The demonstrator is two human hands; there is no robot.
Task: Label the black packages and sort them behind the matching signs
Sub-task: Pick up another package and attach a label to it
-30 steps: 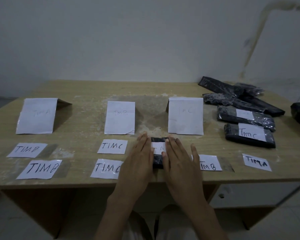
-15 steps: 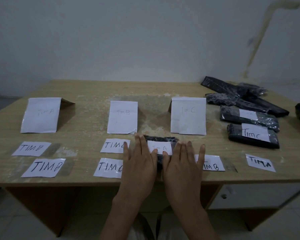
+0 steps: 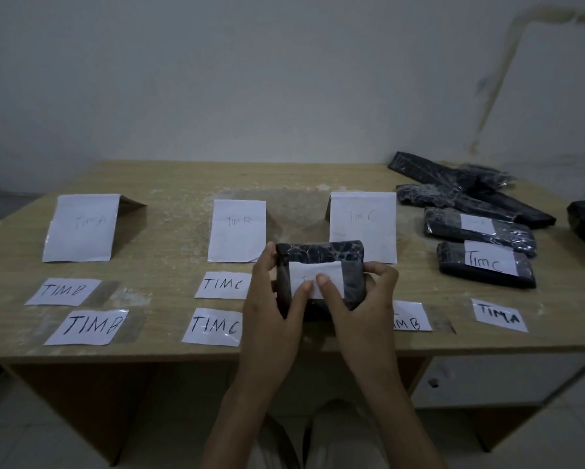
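A black package (image 3: 321, 253) with a white label taped on it is tilted up off the table in front of the TIM C sign (image 3: 362, 225). My left hand (image 3: 270, 306) grips its left side and my right hand (image 3: 362, 306) its right side, both thumbs pressing on the label (image 3: 314, 274). Folded paper signs TIM A (image 3: 81, 228) and TIM B (image 3: 237, 230) stand further left. Labelled packages lie at right, one reading TIM C (image 3: 485, 264), another (image 3: 477, 226) behind it.
Loose taped labels lie along the front edge of the wooden table (image 3: 169, 252): two TIM B (image 3: 88, 326), two TIM C (image 3: 213, 326), a TIM B (image 3: 411, 316) and a TIM A (image 3: 499, 314). Several unlabelled black packages (image 3: 453, 198) are piled at the back right.
Both hands were flat, pressing the label on the package lying on the table. Now they grip the package by its sides and have lifted and tilted it up.
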